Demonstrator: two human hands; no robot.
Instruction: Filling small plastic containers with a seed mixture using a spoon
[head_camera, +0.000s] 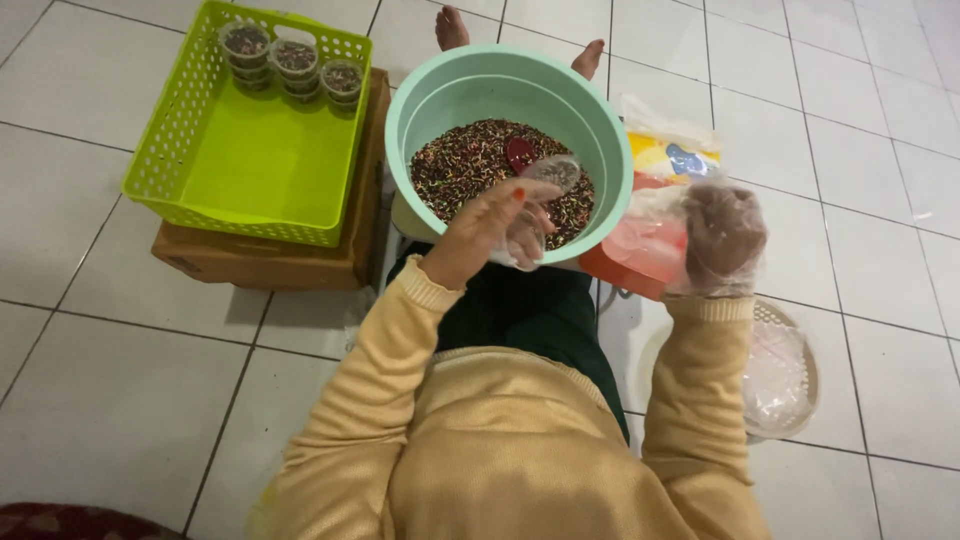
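Now mid-fill: left hand (490, 225) curled round a small clear cup (553, 172), held tilted just over the sprinkles (460, 165) in the teal bowl (430, 100). Right hand (722, 235), gloved, curled closed above a red packet (640, 250); hard to tell whether gripping anything. Next, likely calls for levelling the cup before lifting clear.

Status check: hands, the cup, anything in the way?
Left hand holds small clear cup over sprinkles bowl. Right hand, gloved, grips a plastic bag. Red scoop lies in the sprinkles.
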